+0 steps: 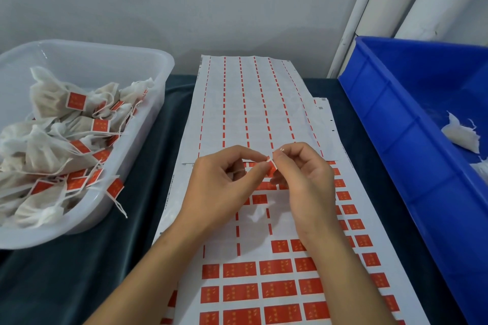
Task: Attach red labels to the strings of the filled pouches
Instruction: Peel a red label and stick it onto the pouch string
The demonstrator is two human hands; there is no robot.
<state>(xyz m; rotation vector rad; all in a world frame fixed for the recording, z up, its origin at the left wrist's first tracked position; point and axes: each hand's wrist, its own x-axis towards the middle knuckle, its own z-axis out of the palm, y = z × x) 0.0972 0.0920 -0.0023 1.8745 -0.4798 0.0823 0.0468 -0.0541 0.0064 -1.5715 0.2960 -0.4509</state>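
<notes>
Nearest, under both forearms, a label sheet (277, 290) with rows of red stickers lies on the dark-clothed bench (79, 272). Above it the left hand (224, 187) and right hand (306, 182) meet, each grip pinching one small red label (270, 167) with a white string end between fingertips. Left of the grip, a clear tub (148, 66) holds labelled pouches (47, 150); right, a blue crate (396, 119). Beyond the grip lies a stripped sheet (250, 103), then a grey wall (184, 2).
</notes>
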